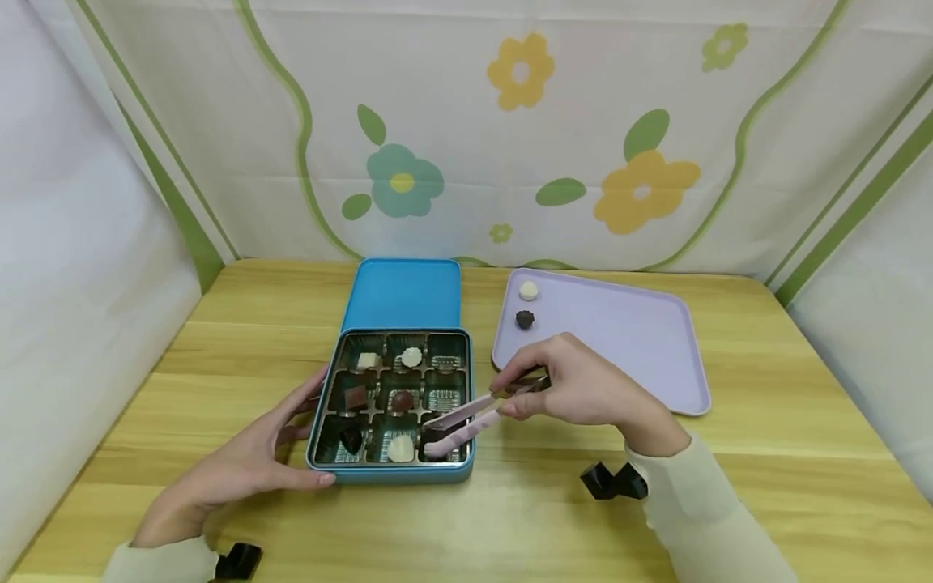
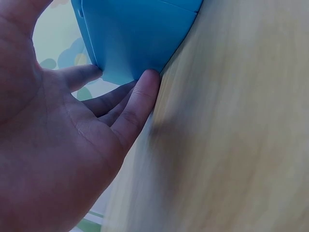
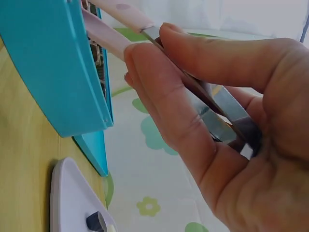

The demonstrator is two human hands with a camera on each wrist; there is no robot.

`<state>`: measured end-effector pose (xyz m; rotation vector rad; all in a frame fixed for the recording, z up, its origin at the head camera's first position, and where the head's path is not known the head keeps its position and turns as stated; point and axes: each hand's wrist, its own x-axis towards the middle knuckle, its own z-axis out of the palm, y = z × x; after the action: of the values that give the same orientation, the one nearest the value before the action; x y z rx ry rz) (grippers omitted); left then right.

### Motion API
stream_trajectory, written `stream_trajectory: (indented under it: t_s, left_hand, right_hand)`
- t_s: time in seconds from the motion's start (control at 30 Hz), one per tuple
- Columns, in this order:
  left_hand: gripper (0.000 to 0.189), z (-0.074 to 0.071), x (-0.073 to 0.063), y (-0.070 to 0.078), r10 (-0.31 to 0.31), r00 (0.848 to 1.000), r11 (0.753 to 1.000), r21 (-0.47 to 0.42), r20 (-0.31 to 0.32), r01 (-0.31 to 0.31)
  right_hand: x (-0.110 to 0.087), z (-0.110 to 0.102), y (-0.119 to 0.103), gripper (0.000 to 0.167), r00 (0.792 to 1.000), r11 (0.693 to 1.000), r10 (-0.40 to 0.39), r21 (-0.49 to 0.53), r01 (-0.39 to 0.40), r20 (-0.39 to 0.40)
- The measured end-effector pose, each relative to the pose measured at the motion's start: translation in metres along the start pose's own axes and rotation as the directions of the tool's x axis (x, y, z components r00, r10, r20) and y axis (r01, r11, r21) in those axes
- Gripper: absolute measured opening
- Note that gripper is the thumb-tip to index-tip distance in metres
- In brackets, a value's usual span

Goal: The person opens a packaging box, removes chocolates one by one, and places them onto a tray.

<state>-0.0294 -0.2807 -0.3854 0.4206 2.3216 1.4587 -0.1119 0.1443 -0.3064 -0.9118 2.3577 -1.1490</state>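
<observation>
In the head view, a blue tin (image 1: 386, 478) holds chocolates in a divided insert. My left hand (image 1: 251, 457) rests against its left side, thumb at the front-left corner; in the left wrist view its fingertips touch the tin wall. My right hand (image 1: 576, 385) grips pale pink tongs (image 1: 466, 434) between thumb and fingers. The tong tips reach down into the front-right compartment, apart, around something dark; whether they touch it I cannot tell. Nearby lie a white shell-shaped chocolate (image 1: 400, 448), a dark chocolate (image 1: 351, 440), a round brown chocolate (image 1: 402, 402) and a square brown chocolate (image 1: 355, 397).
Behind the tin lies its blue lid (image 1: 404, 291). To the right, a lilac tray (image 1: 619, 324) carries a white chocolate (image 1: 528, 291) and a dark chocolate (image 1: 525, 320) at its left end. A flowered curtain (image 1: 466, 121) hangs along the table's back edge.
</observation>
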Motion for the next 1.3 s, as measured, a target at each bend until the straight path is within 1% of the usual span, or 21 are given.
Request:
stream_trajectory:
  t_s: [0.13,0.23,0.3,0.43,0.63,0.77,0.83,0.93,1.0,1.07,1.17,1.3]
  left_hand:
    - [0.123,0.0,0.001,0.0,0.003,1.0,1.0,0.008,0.002,-0.003]
    - [0.123,0.0,0.0,0.0,0.008,1.0,1.0,0.007,0.001,-0.008]
    - [0.123,0.0,0.0,0.0,0.012,1.0,1.0,0.007,0.0,-0.012]
    - [0.122,-0.001,0.0,-0.002,0.019,1.0,1.0,0.007,-0.004,-0.018]
    - [0.122,-0.001,0.0,-0.003,0.014,1.0,1.0,0.001,-0.002,-0.014]
    - [0.123,-0.001,0.001,-0.004,0.011,1.0,1.0,-0.007,0.001,-0.011]
    - [0.123,0.0,0.001,-0.004,0.012,1.0,1.0,-0.005,0.0,-0.012]
    - [0.123,-0.001,0.002,-0.003,0.013,1.0,1.0,-0.007,0.001,-0.013]
    - [0.123,-0.001,0.002,-0.003,0.013,1.0,1.0,-0.004,0.002,-0.013]
    - [0.123,-0.001,0.001,-0.002,0.012,1.0,1.0,-0.001,0.002,-0.012]
    - [0.123,-0.002,0.0,-0.002,0.012,1.0,1.0,0.015,-0.003,-0.012]
    - [0.123,-0.001,0.0,-0.003,0.011,1.0,1.0,0.026,-0.008,-0.011]
  right_hand:
    - [-0.004,0.0,0.006,0.019,1.0,0.999,0.006,0.041,-0.006,0.013]
    - [-0.007,0.001,0.009,0.02,0.999,0.995,0.021,0.096,-0.024,0.032]
    - [-0.008,0.001,0.011,0.02,0.999,0.994,0.015,0.112,-0.019,0.033]
    - [-0.009,0.004,0.017,0.018,1.0,0.991,0.011,0.133,-0.014,0.019]
    - [-0.013,0.01,0.03,0.019,1.0,0.976,0.009,0.218,-0.012,0.014]
    - [-0.017,0.014,0.037,0.021,1.0,0.977,-0.004,0.212,0.007,-0.017]
    - [-0.019,0.016,0.038,0.022,0.999,0.974,-0.008,0.227,0.016,-0.036]
    - [-0.023,0.016,0.04,0.023,0.998,0.958,0.003,0.285,0.015,-0.061]
    - [-0.026,0.015,0.04,0.025,0.997,0.941,0.016,0.339,0.009,-0.07]
    - [-0.028,0.014,0.041,0.026,0.996,0.929,0.026,0.37,0.005,-0.08]
    - [-0.03,0.013,0.041,0.027,0.996,0.918,0.033,0.396,0.002,-0.083]
    - [-0.032,0.012,0.043,0.027,0.995,0.914,0.039,0.407,0.0,-0.089]
